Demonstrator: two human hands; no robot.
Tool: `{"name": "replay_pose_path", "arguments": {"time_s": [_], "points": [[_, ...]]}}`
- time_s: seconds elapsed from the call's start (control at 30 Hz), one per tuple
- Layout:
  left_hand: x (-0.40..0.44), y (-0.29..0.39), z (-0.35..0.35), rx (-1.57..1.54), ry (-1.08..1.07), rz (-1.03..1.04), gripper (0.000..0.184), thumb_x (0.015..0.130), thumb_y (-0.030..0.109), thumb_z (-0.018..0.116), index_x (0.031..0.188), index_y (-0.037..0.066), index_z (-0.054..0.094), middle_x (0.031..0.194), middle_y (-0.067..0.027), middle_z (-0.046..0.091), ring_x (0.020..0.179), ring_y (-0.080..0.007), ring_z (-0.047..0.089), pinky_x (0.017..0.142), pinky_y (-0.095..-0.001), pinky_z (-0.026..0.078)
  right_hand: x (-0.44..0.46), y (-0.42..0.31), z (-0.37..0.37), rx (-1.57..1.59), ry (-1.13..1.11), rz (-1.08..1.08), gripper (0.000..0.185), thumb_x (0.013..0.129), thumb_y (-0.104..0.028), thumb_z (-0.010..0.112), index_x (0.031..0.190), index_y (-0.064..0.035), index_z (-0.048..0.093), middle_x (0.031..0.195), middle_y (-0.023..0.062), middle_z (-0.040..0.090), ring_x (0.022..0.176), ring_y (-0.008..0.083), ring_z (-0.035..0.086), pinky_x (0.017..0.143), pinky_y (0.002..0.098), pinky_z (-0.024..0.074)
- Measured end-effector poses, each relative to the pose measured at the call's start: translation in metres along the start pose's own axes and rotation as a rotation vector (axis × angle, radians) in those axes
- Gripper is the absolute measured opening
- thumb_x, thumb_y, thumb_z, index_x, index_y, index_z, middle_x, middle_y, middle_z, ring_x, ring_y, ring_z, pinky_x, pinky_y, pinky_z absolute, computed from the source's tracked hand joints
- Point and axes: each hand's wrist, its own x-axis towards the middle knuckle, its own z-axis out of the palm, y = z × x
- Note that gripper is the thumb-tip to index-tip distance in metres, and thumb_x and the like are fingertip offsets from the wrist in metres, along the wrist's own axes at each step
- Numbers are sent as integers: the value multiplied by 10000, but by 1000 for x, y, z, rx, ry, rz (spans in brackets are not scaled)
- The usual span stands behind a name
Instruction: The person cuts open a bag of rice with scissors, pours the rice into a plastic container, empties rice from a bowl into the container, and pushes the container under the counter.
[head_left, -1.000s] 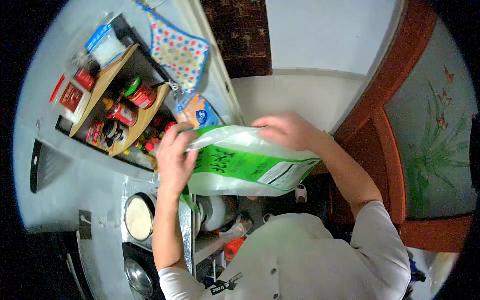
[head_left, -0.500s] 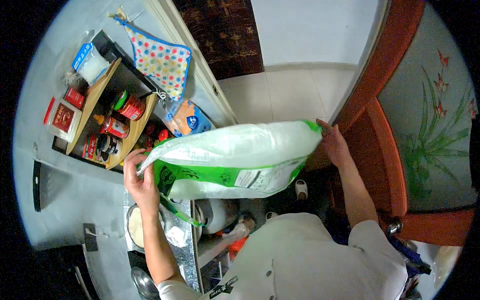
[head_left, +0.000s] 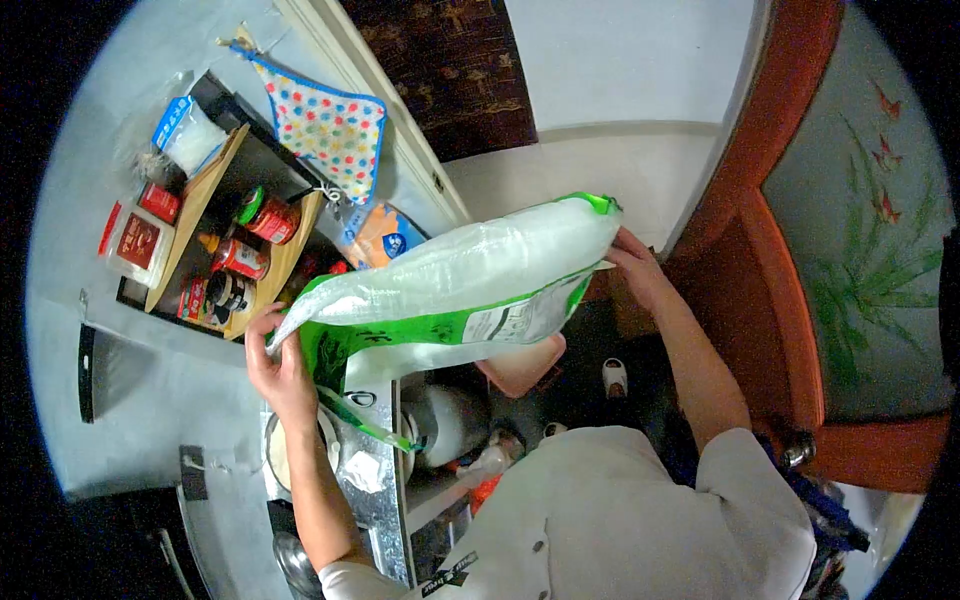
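A large white and green plastic sack [head_left: 450,265] with printed panels stretches sideways between my hands. My left hand [head_left: 278,365] is closed on its left end, thumb and fingers pinching the gathered edge. A narrow green strip [head_left: 365,418] hangs from that end over the counter. At the right end, my right hand [head_left: 635,268] grips the sack near its green corner; its fingers are partly hidden behind the sack. Below the sack, part of a pinkish container [head_left: 525,365] shows near the floor.
To the left, a corner shelf [head_left: 285,265] carries several jars and bottles. Under my left arm, the counter [head_left: 385,505] has scissors [head_left: 360,398] and a bowl of pale contents [head_left: 278,455]. A grey cylinder [head_left: 445,425] stands beside it. The red-brown door [head_left: 770,300] is at right.
The sack's right end has moved up and left with my right hand, tilting the sack. The pinkish container and the scissors have come into sight below it. My left hand still holds its end.
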Motion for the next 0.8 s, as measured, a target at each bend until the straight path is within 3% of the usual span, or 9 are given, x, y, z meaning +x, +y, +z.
{"name": "replay_pose_path", "arguments": {"time_s": [0.13,0.2,0.33,0.43,0.47,0.67,0.73,0.77,0.8], "points": [[2,-11,-6,-70,27,-73,55,849,1,566,898,-20,550,1025,-123,604,978,-195,547,898,-304,406,7,-21,3,-162,-203,26,520,841,-266,618,1291,-38,487,1263,109,545,1139,245,518,968,383,411],[2,-17,-9,-35,54,-90,58,853,4,566,908,-12,558,1025,-116,607,982,-188,549,898,-296,408,9,-28,5,-167,-21,174,467,833,-231,642,1236,-23,529,1184,109,588,1100,236,539,946,356,426],[13,-29,-19,110,-35,90,100,793,-22,592,889,-9,566,985,-130,611,959,-231,577,868,-305,429,45,-2,-17,-139,156,-63,245,833,-140,661,1044,-23,617,954,32,637,922,154,571,855,283,446],[25,-37,-20,120,-48,172,163,737,-9,637,889,-1,578,980,-130,612,949,-256,586,861,-322,437,43,-35,-7,-131,37,-169,209,866,-197,632,1006,-42,611,891,7,604,844,115,542,802,266,437],[26,-38,-21,155,-42,218,179,733,3,653,897,3,583,988,-128,613,948,-260,588,859,-325,440,46,-31,-21,-102,-35,-168,256,881,-230,615,1055,-43,595,917,12,601,852,125,545,807,272,439],[26,-38,0,61,-158,249,373,752,126,717,1091,40,588,1143,-136,587,1075,-274,560,919,-347,432,51,-53,-29,154,66,-131,312,907,-246,571,1140,-39,554,958,27,598,878,140,553,803,280,451],[22,-33,5,-53,-107,127,445,778,90,694,1190,16,542,1189,-110,570,1132,-226,524,981,-330,385,31,-77,-14,156,199,-193,302,919,-245,549,1143,-42,544,983,38,587,918,148,553,815,297,455],[23,-39,11,-144,-115,72,466,799,80,678,1231,20,516,1199,-96,563,1137,-194,518,984,-310,390,34,-80,-20,110,201,-186,291,924,-242,544,1138,-44,540,1009,43,585,942,156,552,826,306,455],[25,-44,18,-202,-46,80,438,789,109,691,1196,41,545,1164,-123,571,1058,-230,564,892,-318,450,34,-88,-20,65,202,-180,280,928,-239,538,1133,-47,536,1035,47,583,965,165,551,836,314,454]]}}
